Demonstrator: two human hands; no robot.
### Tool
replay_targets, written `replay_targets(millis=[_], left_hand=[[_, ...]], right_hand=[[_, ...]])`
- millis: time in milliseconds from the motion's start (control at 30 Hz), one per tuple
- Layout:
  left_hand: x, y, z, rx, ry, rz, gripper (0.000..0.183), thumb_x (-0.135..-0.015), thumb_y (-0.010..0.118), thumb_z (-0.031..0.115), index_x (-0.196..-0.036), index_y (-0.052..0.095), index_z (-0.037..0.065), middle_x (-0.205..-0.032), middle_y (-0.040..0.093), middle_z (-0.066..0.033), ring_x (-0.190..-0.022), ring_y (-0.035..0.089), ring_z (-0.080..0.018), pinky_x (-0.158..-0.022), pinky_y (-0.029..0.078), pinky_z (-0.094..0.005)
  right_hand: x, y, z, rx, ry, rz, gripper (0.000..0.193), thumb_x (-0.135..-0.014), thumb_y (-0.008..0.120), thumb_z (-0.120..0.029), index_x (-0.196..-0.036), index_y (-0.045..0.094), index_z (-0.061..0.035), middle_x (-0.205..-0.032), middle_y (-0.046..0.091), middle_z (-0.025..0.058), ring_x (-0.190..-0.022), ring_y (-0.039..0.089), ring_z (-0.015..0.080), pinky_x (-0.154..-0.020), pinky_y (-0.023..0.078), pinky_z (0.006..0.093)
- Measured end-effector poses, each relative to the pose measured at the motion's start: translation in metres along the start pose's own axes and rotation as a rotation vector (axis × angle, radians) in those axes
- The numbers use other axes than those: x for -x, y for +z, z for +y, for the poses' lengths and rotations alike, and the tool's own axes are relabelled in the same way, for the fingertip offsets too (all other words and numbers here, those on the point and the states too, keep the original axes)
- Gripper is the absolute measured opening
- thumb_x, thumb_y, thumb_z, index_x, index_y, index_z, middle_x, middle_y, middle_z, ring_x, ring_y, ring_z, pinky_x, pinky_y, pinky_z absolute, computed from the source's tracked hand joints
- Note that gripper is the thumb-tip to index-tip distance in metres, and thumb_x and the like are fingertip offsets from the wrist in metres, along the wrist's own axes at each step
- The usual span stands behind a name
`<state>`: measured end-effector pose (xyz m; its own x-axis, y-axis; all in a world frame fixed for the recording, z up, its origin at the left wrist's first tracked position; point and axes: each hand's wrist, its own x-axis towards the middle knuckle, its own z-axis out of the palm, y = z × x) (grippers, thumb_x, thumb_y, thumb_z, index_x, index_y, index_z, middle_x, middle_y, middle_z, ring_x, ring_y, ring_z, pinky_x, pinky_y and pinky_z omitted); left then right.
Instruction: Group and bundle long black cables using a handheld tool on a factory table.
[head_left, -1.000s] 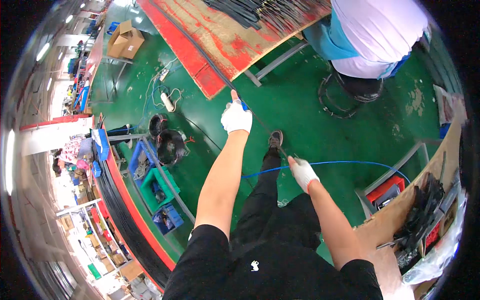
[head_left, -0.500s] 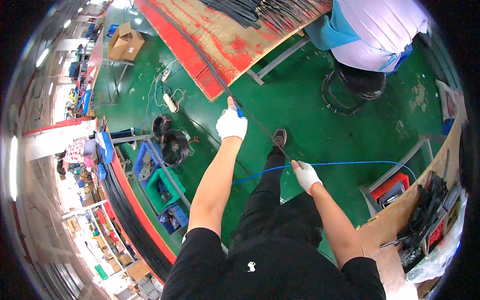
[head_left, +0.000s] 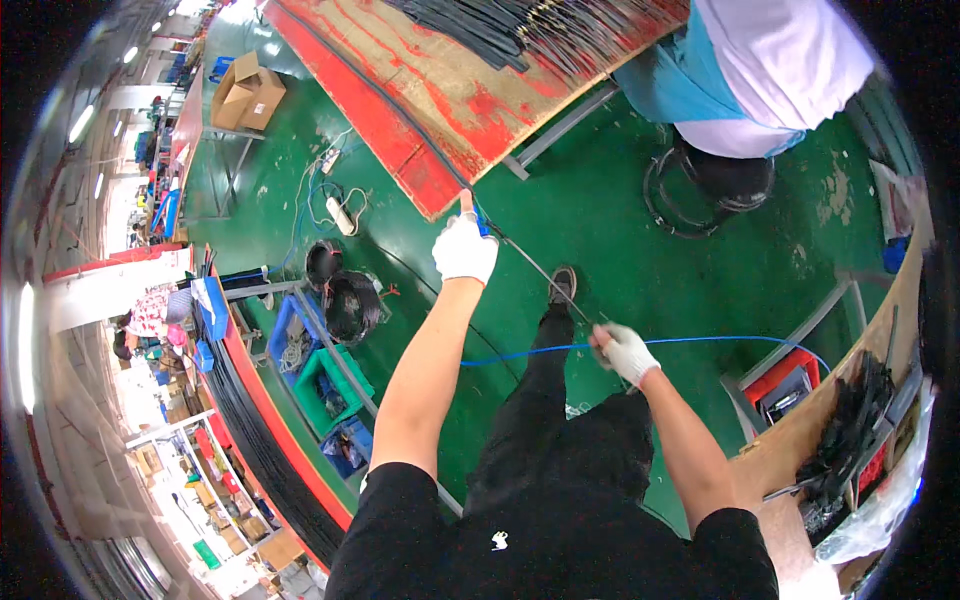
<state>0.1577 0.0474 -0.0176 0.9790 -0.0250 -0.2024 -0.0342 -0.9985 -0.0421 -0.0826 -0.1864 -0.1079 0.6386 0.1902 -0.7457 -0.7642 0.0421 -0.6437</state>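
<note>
My left hand point(head_left: 466, 248), in a white glove with a bare fingertip, is closed around a long black cable point(head_left: 425, 135) at the corner of the red-topped table. Something blue point(head_left: 482, 224) shows beside its fingers; its kind is hidden. From there a thin grey length point(head_left: 535, 265) slants down to my right hand point(head_left: 628, 354), also white-gloved. The right fingers are curled together at its lower end, slightly blurred. A blue hose point(head_left: 720, 339) crosses level with the right hand, passing behind or beside it; I cannot tell whether they touch.
The worn red table point(head_left: 420, 175) carries bundled black cables point(head_left: 465, 30). Beyond its right side sits a person point(head_left: 770, 70) in pale clothing. Green and blue crates point(head_left: 338, 385) and black coils point(head_left: 352, 305) lie at left. A wooden bench point(head_left: 770, 480) with black parts stands at right.
My right hand has shifted slightly right, and the grey length now runs straighter and more visibly between my hands. The left hand keeps its grip. The whole view has shifted a little.
</note>
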Motion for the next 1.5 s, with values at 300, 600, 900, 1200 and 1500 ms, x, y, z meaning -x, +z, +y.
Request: replay_targets(millis=[300, 600, 900, 1200, 1500], left_hand=[[-0.032, 0.013, -0.016, 0.036, -0.11, 0.075, 0.083, -0.088, 0.068, 0.026, -0.164, 0.037, 0.014, -0.111, 0.071, -0.0206, -0.098, 0.073, -0.0384, -0.088, 0.059, -0.0477], [0.026, 0.021, 0.026, 0.079, -0.007, -0.026, 0.083, -0.087, 0.067, 0.022, -0.164, 0.037, 0.015, -0.109, 0.069, -0.0211, -0.095, 0.072, -0.0386, -0.087, 0.058, -0.0482], [0.03, 0.02, 0.006, 0.057, 0.023, -0.02, 0.083, -0.088, 0.065, 0.021, -0.165, 0.036, 0.016, -0.108, 0.069, -0.0188, -0.097, 0.072, -0.0377, -0.088, 0.058, -0.0479], [0.057, 0.016, 0.016, 0.175, -0.025, -0.064, 0.093, -0.084, 0.071, 0.022, -0.167, 0.031, 0.015, -0.109, 0.069, -0.0184, -0.099, 0.072, -0.0368, -0.088, 0.058, -0.047], [0.054, 0.028, 0.008, 0.192, -0.034, -0.042, 0.097, -0.082, 0.074, 0.022, -0.167, 0.03, 0.01, -0.106, 0.069, -0.0175, -0.096, 0.072, -0.0361, -0.086, 0.058, -0.0465]], right_hand=[[-0.083, 0.053, -0.071, 0.406, -0.329, 0.363, 0.051, -0.108, 0.051, -0.048, -0.116, 0.068, -0.0002, -0.101, 0.073, 0.0266, -0.098, 0.07, 0.0431, -0.088, 0.053, 0.046], [-0.034, 0.022, -0.011, 0.336, -0.125, 0.297, 0.05, -0.108, 0.05, -0.046, -0.113, 0.068, 0.0001, -0.104, 0.071, 0.0278, -0.103, 0.067, 0.0464, -0.088, 0.052, 0.0473], [-0.015, 0.04, 0.003, 0.288, -0.204, 0.294, 0.05, -0.108, 0.053, -0.045, -0.113, 0.068, 0.0031, -0.099, 0.073, 0.024, -0.096, 0.069, 0.0413, -0.084, 0.052, 0.0462], [-0.049, 0.053, -0.088, 0.032, -0.336, 0.021, 0.056, -0.108, 0.059, -0.042, -0.141, 0.061, 0.0033, -0.114, 0.073, 0.0122, -0.096, 0.066, 0.0184, -0.091, 0.052, 0.0329], [-0.06, 0.051, -0.111, -0.103, -0.215, -0.209, 0.04, -0.11, 0.056, -0.037, -0.123, 0.068, -0.0008, -0.088, 0.061, 0.0005, -0.081, 0.055, 0.014, -0.078, 0.045, 0.03]])
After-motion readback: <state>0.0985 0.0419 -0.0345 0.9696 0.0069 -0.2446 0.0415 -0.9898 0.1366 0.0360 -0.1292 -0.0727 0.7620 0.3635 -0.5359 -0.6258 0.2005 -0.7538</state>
